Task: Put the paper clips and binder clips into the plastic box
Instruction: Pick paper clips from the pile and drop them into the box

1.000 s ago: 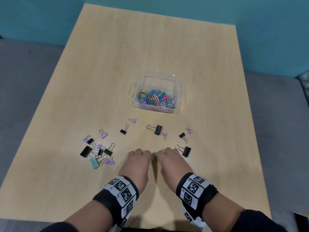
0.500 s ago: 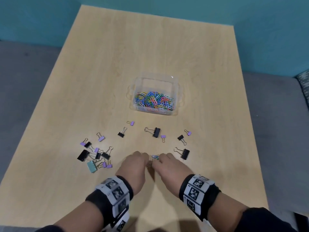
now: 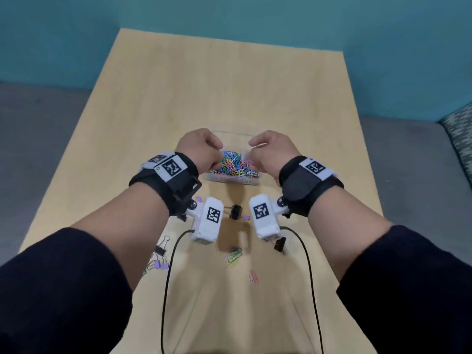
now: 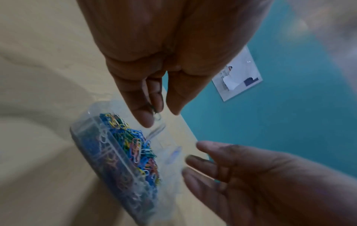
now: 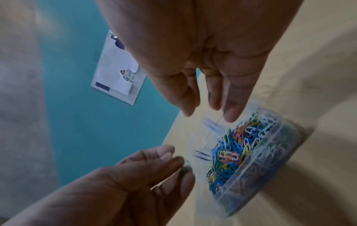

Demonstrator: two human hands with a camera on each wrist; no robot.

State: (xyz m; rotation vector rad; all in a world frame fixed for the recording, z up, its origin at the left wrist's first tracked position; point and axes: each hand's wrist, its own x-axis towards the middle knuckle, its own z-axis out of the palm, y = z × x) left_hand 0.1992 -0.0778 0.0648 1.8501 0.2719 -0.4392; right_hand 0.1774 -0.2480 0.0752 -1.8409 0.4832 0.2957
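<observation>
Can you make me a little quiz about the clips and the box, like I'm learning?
1. True or false: the plastic box is empty.
2. Where are the left hand and the right hand? A) above the box B) on the floor C) touching the wall
3. Fill the gap: the black binder clip lies on the ___, not in the box.

Key:
1. False. It holds colourful paper clips.
2. A.
3. The table.
</observation>
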